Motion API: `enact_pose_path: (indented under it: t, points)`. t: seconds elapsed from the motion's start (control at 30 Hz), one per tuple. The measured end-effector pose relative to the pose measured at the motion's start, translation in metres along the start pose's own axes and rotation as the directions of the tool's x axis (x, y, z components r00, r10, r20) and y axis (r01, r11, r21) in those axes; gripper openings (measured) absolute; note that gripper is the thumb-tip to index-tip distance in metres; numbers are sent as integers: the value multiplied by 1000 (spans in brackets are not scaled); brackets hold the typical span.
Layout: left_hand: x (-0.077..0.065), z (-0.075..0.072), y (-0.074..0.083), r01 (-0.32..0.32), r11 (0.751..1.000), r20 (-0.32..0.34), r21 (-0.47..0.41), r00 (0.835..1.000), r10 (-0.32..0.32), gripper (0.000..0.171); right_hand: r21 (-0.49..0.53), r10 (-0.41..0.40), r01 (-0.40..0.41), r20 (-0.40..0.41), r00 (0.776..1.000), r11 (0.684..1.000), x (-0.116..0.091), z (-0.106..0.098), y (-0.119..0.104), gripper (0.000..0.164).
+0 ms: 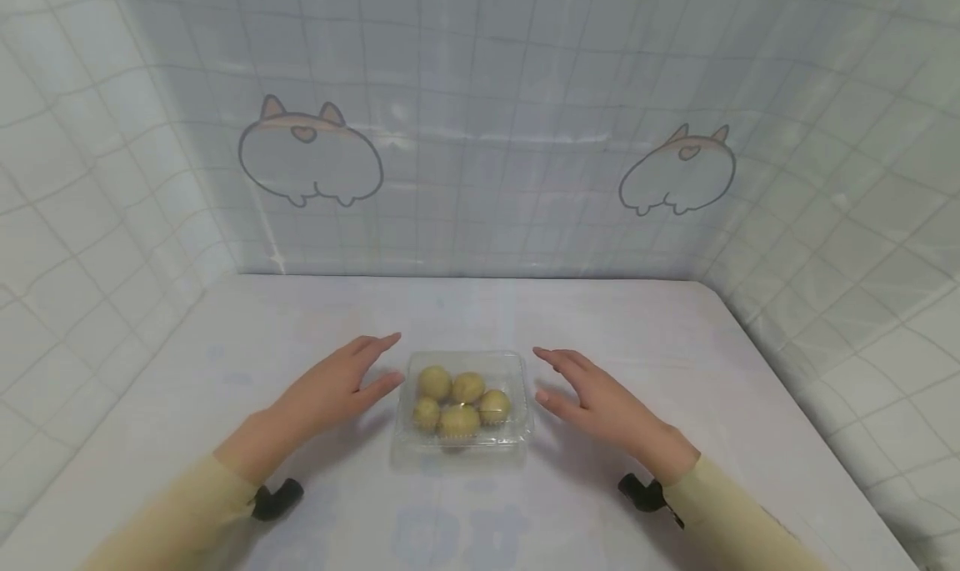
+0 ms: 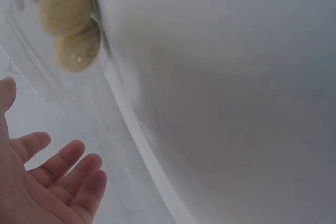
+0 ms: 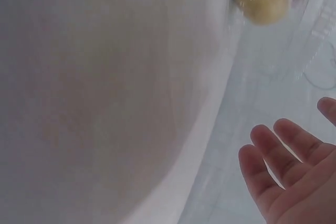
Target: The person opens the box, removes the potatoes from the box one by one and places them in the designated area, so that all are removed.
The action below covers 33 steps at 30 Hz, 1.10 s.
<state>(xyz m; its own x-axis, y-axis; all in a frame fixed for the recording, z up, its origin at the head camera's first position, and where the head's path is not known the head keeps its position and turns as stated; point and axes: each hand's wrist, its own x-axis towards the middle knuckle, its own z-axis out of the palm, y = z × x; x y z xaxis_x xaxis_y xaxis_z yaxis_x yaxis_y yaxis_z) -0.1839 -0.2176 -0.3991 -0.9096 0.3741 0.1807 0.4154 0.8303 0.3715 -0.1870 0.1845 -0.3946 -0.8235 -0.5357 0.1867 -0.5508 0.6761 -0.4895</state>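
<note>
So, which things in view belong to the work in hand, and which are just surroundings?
Part of the work:
- clear plastic box
- yellowish round pieces inside it
- left hand and right hand, on either side of the box

Just surroundings:
- white table
- grid-patterned backdrop with cartoon animals
- black wrist devices

Cream sleeves (image 1: 183, 508), black wrist pieces (image 1: 279, 500)
</note>
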Motion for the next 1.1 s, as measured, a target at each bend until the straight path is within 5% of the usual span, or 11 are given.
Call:
enact_pose_path:
  t: [0.73,1.1]
  points:
    - [-27,9,29,-19,997,41,-72,999,22,70,16,-96,96,14,995,995,-24,16,-12,60]
    - [-40,14,38,-56,994,6,-94,998,57,69,50,-107,106,0,994,993,-29,19,-17,60]
